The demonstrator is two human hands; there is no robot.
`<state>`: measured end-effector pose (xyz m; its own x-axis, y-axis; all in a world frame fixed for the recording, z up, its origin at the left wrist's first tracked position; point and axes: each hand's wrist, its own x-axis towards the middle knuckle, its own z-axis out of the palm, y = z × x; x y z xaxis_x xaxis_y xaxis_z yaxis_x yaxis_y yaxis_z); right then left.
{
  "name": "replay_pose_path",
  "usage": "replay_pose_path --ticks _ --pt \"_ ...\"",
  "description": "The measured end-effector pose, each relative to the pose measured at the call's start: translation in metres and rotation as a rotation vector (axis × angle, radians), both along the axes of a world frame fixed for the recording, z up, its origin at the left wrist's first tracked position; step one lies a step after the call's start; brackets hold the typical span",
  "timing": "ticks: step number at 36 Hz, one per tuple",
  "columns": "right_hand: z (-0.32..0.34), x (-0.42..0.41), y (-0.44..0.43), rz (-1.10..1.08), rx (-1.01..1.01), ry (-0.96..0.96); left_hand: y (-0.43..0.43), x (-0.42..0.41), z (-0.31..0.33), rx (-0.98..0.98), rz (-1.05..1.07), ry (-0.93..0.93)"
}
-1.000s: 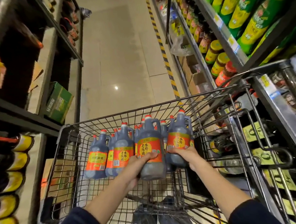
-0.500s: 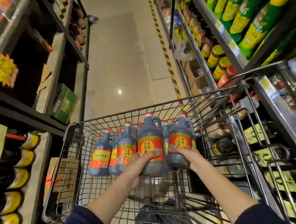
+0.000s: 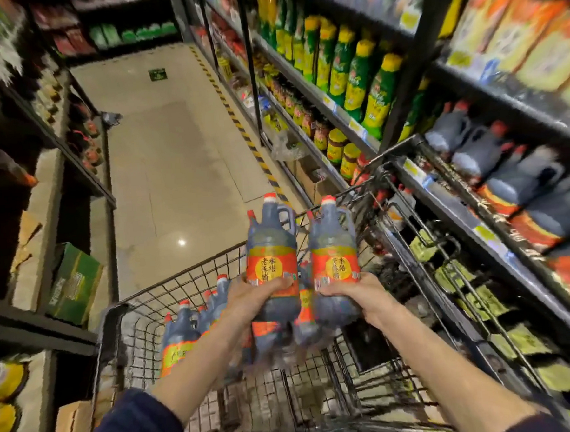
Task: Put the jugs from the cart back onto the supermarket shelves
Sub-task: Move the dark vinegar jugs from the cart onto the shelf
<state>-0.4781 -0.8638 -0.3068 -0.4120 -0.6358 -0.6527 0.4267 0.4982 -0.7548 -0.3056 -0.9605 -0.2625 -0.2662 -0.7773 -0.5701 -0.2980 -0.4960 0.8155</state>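
Note:
Two dark jugs with red caps and orange-red labels are held up above the wire cart [image 3: 188,280]. My left hand [image 3: 251,297] grips the lower body of the left jug [image 3: 271,246]. My right hand [image 3: 360,292] grips the lower body of the right jug [image 3: 334,246]. Both jugs are upright and side by side, clear of the cart's basket. Several more of the same jugs [image 3: 196,323] stand in the cart's left part. Matching jugs [image 3: 492,158] fill a shelf at the right.
Shelving lines both sides of the aisle. The right shelves [image 3: 417,182] carry green-yellow bottles [image 3: 352,77] above and jars [image 3: 337,143] lower down. A green carton [image 3: 74,283] sits on the low left shelf. A yellow-black floor stripe [image 3: 239,125] runs along the right shelving.
Both hands have lifted their jugs up out of the cart, from among the others to above its rim. The view has tilted up and to the right.

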Motion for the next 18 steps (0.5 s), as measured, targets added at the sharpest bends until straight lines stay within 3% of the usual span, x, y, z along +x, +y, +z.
replay_pose_path --ticks 18 --pt "0.148 0.065 0.122 -0.445 -0.241 0.337 0.039 0.005 0.117 -0.347 -0.511 0.327"
